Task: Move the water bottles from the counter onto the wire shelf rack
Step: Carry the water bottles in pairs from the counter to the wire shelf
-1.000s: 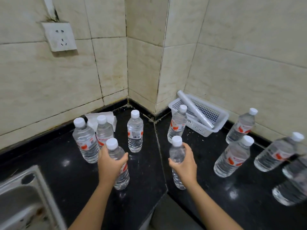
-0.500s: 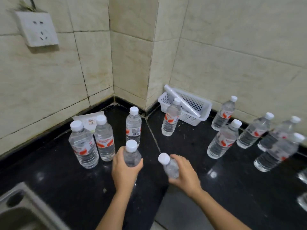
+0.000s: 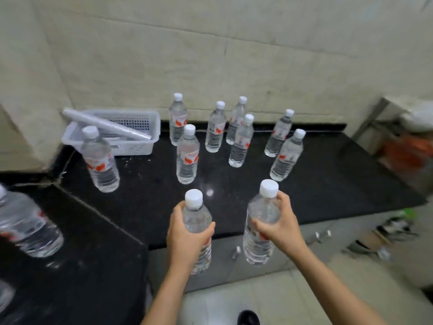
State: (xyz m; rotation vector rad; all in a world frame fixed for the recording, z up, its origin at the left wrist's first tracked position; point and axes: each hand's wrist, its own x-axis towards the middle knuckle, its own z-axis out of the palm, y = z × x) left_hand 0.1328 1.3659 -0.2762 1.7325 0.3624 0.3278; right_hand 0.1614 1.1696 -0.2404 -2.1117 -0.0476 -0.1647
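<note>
My left hand [image 3: 185, 235] grips a clear water bottle [image 3: 198, 221] with a white cap, held upright above the counter's front edge. My right hand [image 3: 280, 225] grips a second water bottle [image 3: 260, 242], also upright, lifted in front of the counter. Several more bottles with red-and-white labels stand on the black counter [image 3: 145, 198]: one near the basket [image 3: 100, 160], one in the middle [image 3: 187, 156], a group by the wall [image 3: 241, 141]. A blurred bottle [image 3: 25, 221] stands at far left. A metal shelf frame [image 3: 377, 123] shows at the right edge.
A white plastic basket [image 3: 138, 146] holding a white roll [image 3: 105, 124] sits in the counter's corner by the tiled wall. Below the counter edge lie pale floor tiles, my dark shoe [image 3: 248, 317], and blurred clutter [image 3: 379, 238] at right.
Both hands have lifted their bottles off the counter and carried them rightward. My view has swung right, away from the sink and socket, bringing the right-hand bottles and the shelf frame into sight.
</note>
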